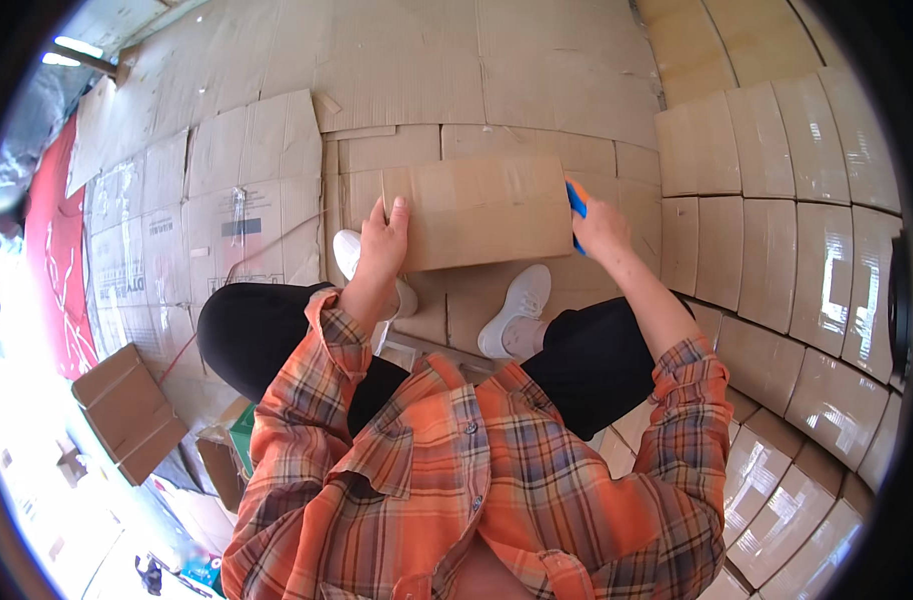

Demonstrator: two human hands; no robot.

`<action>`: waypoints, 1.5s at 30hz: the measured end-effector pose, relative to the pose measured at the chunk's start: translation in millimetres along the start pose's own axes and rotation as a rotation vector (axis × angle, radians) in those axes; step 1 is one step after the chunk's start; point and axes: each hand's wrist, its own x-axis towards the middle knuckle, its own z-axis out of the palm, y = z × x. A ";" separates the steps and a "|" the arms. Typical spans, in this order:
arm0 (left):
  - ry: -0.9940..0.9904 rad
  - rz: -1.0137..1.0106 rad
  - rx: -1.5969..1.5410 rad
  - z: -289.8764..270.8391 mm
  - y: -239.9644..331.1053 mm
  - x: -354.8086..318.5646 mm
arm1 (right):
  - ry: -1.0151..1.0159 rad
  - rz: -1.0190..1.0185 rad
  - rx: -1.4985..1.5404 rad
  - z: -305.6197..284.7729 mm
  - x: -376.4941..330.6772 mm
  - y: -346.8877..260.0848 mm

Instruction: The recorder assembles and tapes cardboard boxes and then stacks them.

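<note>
A closed brown cardboard box (pixel 482 212) lies lengthwise in front of me, above my shoes. My left hand (pixel 384 238) grips the box at its left end, the thumb resting on the top face. At the opposite end, my right hand (pixel 602 228) is closed around a blue-and-orange hand tool (pixel 578 212). That tool sits right against the box's right edge; most of it is hidden by the fingers, so its exact kind cannot be made out.
Stacked cardboard boxes (pixel 767 240) rise along the right side. Flattened cardboard (pixel 397 70) covers the floor ahead. An open carton (pixel 127 410) stands at lower left, near a red sheet (pixel 57 250). My white shoes (pixel 517 310) are just below the box.
</note>
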 end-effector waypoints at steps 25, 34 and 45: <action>-0.309 0.025 -0.466 -6.5 80.2 -62.5 | -0.311 -0.578 1.039 -77.7 -64.5 -8.6; -0.437 -0.240 -0.904 8.4 54.6 -57.3 | -0.395 -0.635 0.882 -70.3 -61.8 -34.9; -0.137 -0.197 -0.867 8.8 12.4 -35.9 | -0.501 -0.613 0.814 -56.3 -58.5 -68.4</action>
